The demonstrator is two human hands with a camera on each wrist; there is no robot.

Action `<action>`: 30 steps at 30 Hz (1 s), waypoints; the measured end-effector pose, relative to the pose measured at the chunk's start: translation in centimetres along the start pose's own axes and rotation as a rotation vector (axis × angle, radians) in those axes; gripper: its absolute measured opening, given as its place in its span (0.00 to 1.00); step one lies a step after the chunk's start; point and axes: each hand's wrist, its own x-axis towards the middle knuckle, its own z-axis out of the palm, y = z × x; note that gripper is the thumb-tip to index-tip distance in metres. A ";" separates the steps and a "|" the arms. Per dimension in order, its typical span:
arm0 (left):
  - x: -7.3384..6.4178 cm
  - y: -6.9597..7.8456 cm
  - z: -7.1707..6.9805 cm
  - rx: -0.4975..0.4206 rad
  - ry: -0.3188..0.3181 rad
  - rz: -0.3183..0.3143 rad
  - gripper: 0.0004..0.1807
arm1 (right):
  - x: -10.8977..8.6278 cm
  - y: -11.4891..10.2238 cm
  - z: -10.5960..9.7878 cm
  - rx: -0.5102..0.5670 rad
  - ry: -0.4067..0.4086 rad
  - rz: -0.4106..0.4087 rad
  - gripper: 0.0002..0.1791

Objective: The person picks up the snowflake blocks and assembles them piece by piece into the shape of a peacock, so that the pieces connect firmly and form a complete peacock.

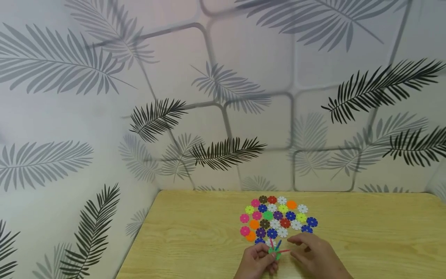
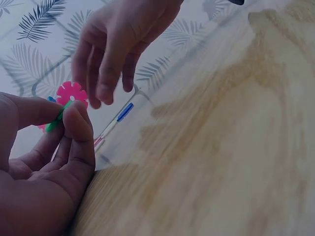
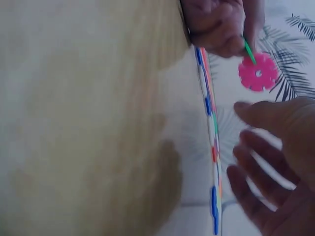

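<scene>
The left hand (image 1: 256, 261) pinches a green disc (image 1: 273, 252) between its thumb and fingertips, at the near side of the table (image 1: 191, 232). The green disc sits right at the fingertips, part of it covered by them. Out of its far side stand a pink disc (image 1: 271, 243) and a blue disc (image 1: 278, 245), and a second pink disc (image 1: 285, 250) points toward the right hand (image 1: 318, 252). That hand holds nothing; its thumb and fingers are apart, with the tips near the second pink disc.

The head view shows loose discs (image 1: 278, 215) of many colours spread flat just beyond the hands, a few overlapping; the right wrist view has them only edge-on, as a thin coloured strip. From above, the second pink disc is a mere line, while both wrist views show its notched round face, and the right wrist view its centre hole most clearly. The blue disc beside the grip shows in the head and left wrist views, but cannot be made out in the right one.
</scene>
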 end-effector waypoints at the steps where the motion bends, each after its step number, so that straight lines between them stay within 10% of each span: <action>1: 0.0 -0.1 0.0 -0.008 0.001 0.001 0.02 | 0.2 0.2 -0.2 -0.061 -0.023 0.048 0.19; 8: 0.0 -0.3 0.2 -0.052 0.017 -0.020 0.03 | 1.5 1.3 -0.8 -0.287 -0.128 0.227 0.24; 14: 0.1 -0.5 0.5 -0.070 0.031 -0.035 0.03 | 1.4 1.7 -0.9 -0.168 -0.138 0.336 0.05; 30: -0.1 0.0 0.4 -0.018 0.018 0.002 0.06 | -0.8 -0.6 -0.4 0.255 -0.128 0.566 0.08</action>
